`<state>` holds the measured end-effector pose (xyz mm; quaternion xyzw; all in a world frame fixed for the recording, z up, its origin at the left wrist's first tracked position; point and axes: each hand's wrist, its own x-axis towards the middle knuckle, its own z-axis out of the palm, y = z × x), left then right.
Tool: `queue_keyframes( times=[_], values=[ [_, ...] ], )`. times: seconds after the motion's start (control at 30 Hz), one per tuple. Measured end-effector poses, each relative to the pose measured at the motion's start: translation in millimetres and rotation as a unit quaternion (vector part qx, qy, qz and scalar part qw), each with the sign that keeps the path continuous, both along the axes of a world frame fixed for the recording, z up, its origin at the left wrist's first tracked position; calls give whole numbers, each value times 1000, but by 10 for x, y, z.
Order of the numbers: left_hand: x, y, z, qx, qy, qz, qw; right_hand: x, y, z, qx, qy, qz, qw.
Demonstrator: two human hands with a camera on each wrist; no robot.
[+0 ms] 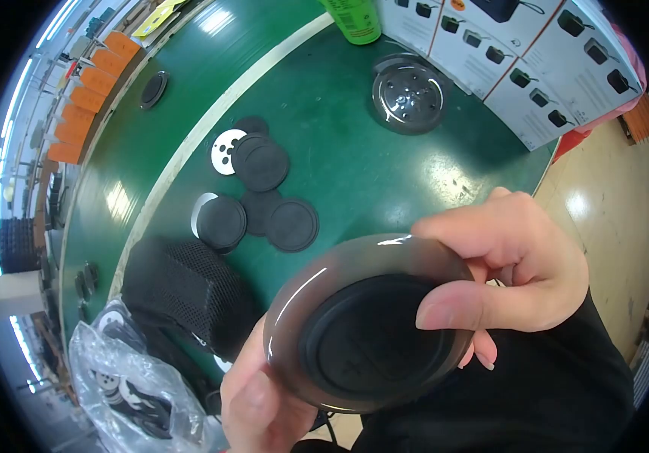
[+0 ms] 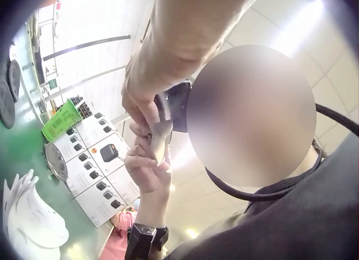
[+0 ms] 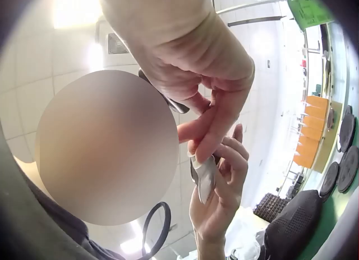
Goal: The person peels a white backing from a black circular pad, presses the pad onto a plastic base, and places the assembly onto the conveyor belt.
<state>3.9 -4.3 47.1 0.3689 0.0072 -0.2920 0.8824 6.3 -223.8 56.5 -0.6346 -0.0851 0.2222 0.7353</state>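
Both hands hold a round, smoky translucent plastic shell with a black round pad set in its middle. The left hand grips its lower left edge, thumb at the near side. At the right edge, the right hand pinches the rim, with its thumb lying on the black pad. The left wrist view catches the shell's thin side between the left hand and the right hand. From the right wrist, the right hand appears above the shell, opposite the left hand.
Loose black discs and a white holed disc lie on the green table. Beyond them sits another smoky shell, beside a printed box and a green container. A black mesh piece and a clear plastic bag lie at left.
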Motion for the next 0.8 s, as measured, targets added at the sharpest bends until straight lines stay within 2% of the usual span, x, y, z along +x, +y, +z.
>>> queue_keyframes(
  times=[0.1,0.17,0.23,0.27,0.33,0.4,0.47,0.5,0.57,0.6,0.63,0.67,0.73,0.77,0.8],
  values=[
    [27,-48,-8,-4,-35,14,999,12,11,-6,23,28,3,999],
    [75,-2,-175,90,-204,-2,975,6,24,-13,26,38,2,999],
    [79,26,-235,182,-296,-1,938,-1,35,-32,24,33,3,999],
    [63,30,-206,229,-304,8,925,-4,38,-35,22,26,5,999],
    [-1,-33,-133,300,-346,42,888,-33,63,-85,-99,-131,-11,986],
    [-44,-62,-153,353,-406,59,841,-29,97,-244,-185,-295,-52,936],
    [40,-41,-192,378,-551,74,740,13,84,-355,-237,-431,-82,867],
    [94,-47,-196,384,-615,92,683,59,117,-463,-212,-526,-123,815],
    [38,-169,-123,413,-625,170,641,129,165,-567,-192,-664,-188,698],
    [87,-204,-189,439,-610,283,596,153,180,-562,-191,-712,-209,643],
    [373,-346,-366,329,-700,476,419,140,167,-536,-198,-733,-203,619],
    [234,-377,-366,345,-629,461,522,122,169,-525,-204,-742,-205,605],
    [20,-471,-333,395,-535,430,610,80,193,-514,-215,-750,-218,586],
    [-28,-396,-268,427,-519,349,653,57,201,-514,-218,-748,-224,586],
    [-24,-264,-191,452,-535,264,663,33,210,-515,-220,-746,-230,585]
  ],
)
